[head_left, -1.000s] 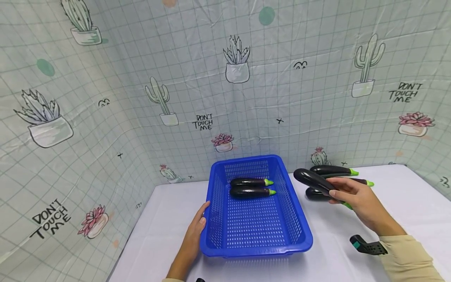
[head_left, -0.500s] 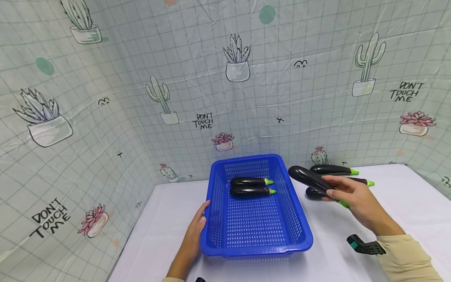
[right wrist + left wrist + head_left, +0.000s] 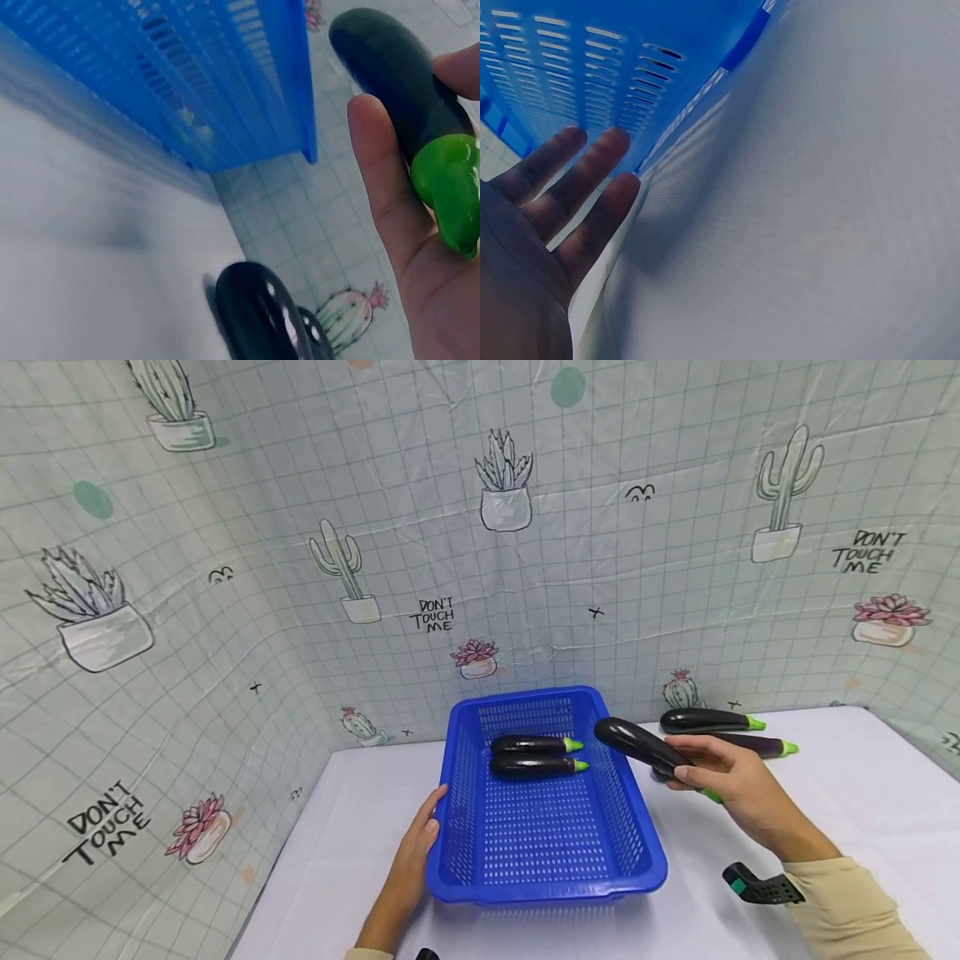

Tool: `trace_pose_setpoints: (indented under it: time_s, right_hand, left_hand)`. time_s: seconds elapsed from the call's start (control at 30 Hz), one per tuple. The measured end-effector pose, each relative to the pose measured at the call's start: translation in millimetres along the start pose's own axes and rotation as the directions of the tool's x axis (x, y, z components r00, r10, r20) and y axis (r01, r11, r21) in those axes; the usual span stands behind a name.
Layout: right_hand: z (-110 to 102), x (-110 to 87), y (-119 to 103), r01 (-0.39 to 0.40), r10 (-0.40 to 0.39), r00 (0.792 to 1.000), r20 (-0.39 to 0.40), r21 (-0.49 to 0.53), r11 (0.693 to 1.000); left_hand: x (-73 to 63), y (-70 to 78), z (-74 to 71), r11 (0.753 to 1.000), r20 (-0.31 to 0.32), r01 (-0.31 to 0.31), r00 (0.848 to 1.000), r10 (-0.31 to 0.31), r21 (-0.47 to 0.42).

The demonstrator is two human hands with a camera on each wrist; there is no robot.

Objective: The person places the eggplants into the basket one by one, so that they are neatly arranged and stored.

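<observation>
In the head view, a held eggplant (image 3: pixel 637 742) is being grasped near its stem by the right grip (image 3: pixel 738 789). Its long axis is slanting leftward and away from that grip, the blunt end appearing over the near side rim of the blue basket (image 3: pixel 547 891), which is lying left of the grip. An eggplant pair (image 3: pixel 531 766) is being contained there, further left. Bench eggplants (image 3: pixel 705 721) are resting on the white bench (image 3: pixel 345 835) beyond the right grip, one mostly being hidden. The left grip (image 3: pixel 411 847), unclenched, is being rested against the basket's opposite side; the right is nearer the held eggplant.

In the left wrist view, extended fingers (image 3: pixel 585 176) are being held along the basket's outer wall, nothing being grasped.

In the right wrist view, the green stem end (image 3: pixel 446 184) is being held near the palm, the basket lying leftward.
</observation>
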State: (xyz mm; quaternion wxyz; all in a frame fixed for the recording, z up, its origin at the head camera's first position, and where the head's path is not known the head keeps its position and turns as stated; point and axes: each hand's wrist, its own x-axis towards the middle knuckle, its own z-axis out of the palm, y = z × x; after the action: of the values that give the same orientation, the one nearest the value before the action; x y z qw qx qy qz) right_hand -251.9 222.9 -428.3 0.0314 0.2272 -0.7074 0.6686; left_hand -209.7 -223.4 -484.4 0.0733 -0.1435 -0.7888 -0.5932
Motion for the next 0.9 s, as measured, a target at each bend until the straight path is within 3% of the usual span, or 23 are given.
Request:
trace_pose_setpoints:
  time_s: [0.23,0.4,0.57,0.9]
  right_hand:
    - [7,1.9,-6,0.001,-0.001,1.0,0.004,-0.026,1.0]
    - [13,6.8,-11,-0.048,0.048,0.999,0.009,-0.054,0.997]
    - [19,17.8,-15,-0.084,0.088,0.995,0.043,-0.096,0.992]
    - [20,37.1,-19,-0.077,0.093,0.989,0.118,-0.134,0.988]
  left_hand:
    - [0.5,-2.3,2.5,1.0,0.011,0.007,1.0,-0.007,0.0]
    - [-0.9,-4.1,3.8,1.0,0.013,0.025,1.0,-0.024,-0.008]
    - [-1.1,-4.1,2.2,1.0,0.001,0.024,1.0,-0.024,-0.015]
    - [1.2,-0.6,0.1,1.0,0.002,0.013,1.0,-0.013,0.0]
